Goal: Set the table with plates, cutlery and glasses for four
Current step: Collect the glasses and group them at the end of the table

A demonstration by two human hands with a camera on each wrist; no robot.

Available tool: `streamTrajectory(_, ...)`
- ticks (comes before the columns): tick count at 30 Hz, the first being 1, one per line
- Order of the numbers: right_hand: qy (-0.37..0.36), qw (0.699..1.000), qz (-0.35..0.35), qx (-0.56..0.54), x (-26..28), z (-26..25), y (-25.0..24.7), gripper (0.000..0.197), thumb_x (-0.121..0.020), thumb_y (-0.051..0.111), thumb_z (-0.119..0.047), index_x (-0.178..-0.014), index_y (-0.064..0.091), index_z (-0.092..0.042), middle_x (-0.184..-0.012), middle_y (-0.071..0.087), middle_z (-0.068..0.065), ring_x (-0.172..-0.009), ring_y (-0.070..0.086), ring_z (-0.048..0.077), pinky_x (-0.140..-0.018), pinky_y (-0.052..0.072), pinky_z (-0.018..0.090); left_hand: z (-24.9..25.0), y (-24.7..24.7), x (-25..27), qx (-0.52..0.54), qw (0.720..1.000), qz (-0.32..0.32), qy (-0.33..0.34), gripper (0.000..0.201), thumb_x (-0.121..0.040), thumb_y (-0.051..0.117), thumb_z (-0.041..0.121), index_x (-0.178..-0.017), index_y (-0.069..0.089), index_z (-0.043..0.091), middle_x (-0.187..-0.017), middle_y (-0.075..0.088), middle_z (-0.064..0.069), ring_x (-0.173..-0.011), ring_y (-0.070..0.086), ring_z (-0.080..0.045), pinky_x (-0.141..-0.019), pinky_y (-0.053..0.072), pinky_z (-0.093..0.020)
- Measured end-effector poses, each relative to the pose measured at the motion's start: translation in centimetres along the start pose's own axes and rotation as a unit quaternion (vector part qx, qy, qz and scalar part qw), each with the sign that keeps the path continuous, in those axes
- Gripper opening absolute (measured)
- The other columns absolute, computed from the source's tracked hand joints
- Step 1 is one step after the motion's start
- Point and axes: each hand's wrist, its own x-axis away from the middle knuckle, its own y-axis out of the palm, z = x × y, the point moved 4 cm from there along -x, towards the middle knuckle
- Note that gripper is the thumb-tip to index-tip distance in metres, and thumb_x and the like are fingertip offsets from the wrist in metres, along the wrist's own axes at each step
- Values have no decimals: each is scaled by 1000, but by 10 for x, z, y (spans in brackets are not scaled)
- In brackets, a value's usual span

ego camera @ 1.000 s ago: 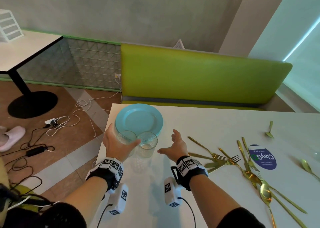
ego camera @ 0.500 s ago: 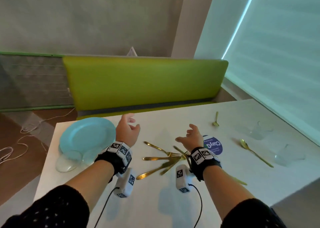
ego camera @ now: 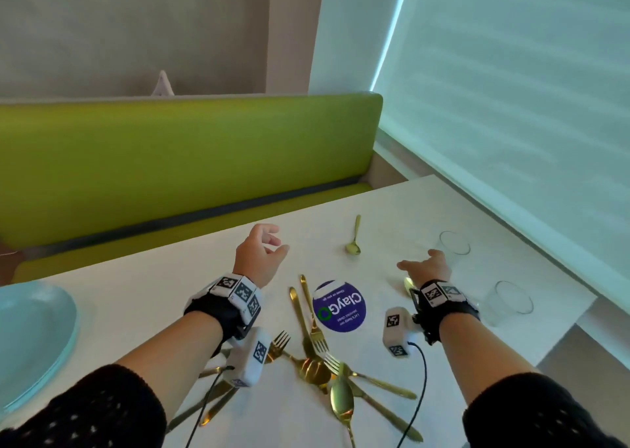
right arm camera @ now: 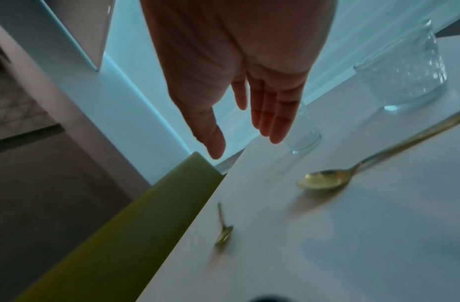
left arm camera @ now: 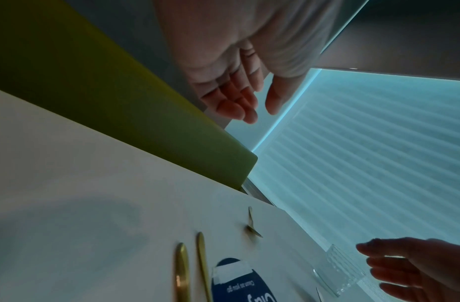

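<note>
Both hands hover empty over the white table (ego camera: 191,297). My left hand (ego camera: 272,243) has loosely curled fingers above bare tabletop, left of a small gold spoon (ego camera: 354,239). My right hand (ego camera: 421,262) is stretched flat, fingers straight, pointing at a clear glass (ego camera: 455,243) just beyond them. A second glass (ego camera: 509,302) stands right of that wrist. In the right wrist view the right hand (right arm camera: 244,143) holds nothing; one glass (right arm camera: 305,134) shows behind its fingertips and a gold spoon (right arm camera: 327,179) lies below. Light blue plates (ego camera: 30,342) are stacked at the left edge.
A pile of gold forks, knives and spoons (ego camera: 317,355) lies near me between my forearms, beside a round purple sticker (ego camera: 339,306). A green bench (ego camera: 170,161) runs along the table's far side. A window blind (ego camera: 511,106) closes the right side.
The view has swung right, away from the plates and the two glasses beside them. Both empty hands moved right across the table; the right hand now nears the far glass.
</note>
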Motion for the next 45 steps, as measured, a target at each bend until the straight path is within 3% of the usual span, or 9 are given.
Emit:
streamTrajectory(3,31,999,32,25,-52,11,-21,80,-76,77,-20,-139,33,0,-134,50,22,-126,47,35,-100,42,38,1,30,-22,-4,1000,-16,-4,35,-86,64,20,-118,53,12,-94,60,3,-73,53,-13,-64,40,-20)
streamTrajectory(10,86,991,69,79,-134,35,-30,85,-66,83,-29,-128,34,2,-127,49,23,-118,51,38,-97,47,44,-11,70,-57,-15,999,-28,-34,35,-86,64,20,-119,53,13,-93,59,3,-77,55,-15,-76,42,-25)
streamTrajectory(23,83,987,78,113,-186,43,-24,96,-63,84,-40,-131,34,8,-130,47,25,-121,47,39,-102,42,48,-32,95,-84,-15,997,-43,-57,37,-86,65,24,-119,51,14,-89,60,6,-83,61,-18,-75,44,-24)
streamTrajectory(26,71,987,89,109,-184,43,-23,96,-61,84,-42,-128,37,8,-129,48,24,-120,48,38,-100,44,45,-34,96,-84,-14,997,-47,-59,37,-86,65,24,-119,51,14,-88,60,6,-85,62,-20,-76,45,-25)
streamTrajectory(31,44,994,103,3,-165,41,-14,88,-63,86,-25,-132,38,-1,-134,48,20,-124,48,35,-102,43,40,-29,98,-78,-9,997,-54,-55,39,-86,65,24,-120,50,14,-86,60,7,-83,61,-19,-76,45,-25)
streamTrajectory(37,-90,993,52,-55,-109,-4,5,85,-62,85,-22,-132,40,-6,-130,54,11,-120,53,24,-103,42,32,-3,113,-64,-18,994,-104,-30,49,-82,69,24,-124,46,15,-99,57,5,-75,55,-8,-65,41,-10)
streamTrajectory(42,-192,979,-50,-50,-38,-42,16,88,-62,85,-19,-135,38,-11,-125,55,6,-113,54,17,-90,44,22,20,143,-42,-14,983,-185,-12,79,-73,78,20,-139,33,16,-136,48,0,-114,50,-12,-92,43,-22)
streamTrajectory(44,-226,970,-86,-26,-14,-47,18,90,-60,86,-21,-136,38,-14,-122,57,4,-108,54,14,-84,40,17,29,153,-31,-21,979,-202,4,90,-69,81,20,-142,28,17,-141,43,2,-124,45,-14,-101,40,-26)
streamTrajectory(45,-239,966,-102,-16,-3,-47,19,91,-60,86,-22,-136,37,-16,-121,58,3,-105,54,12,-82,40,16,33,157,-27,-18,978,-208,8,92,-68,82,20,-142,28,18,-137,46,3,-121,46,-14,-99,41,-26)
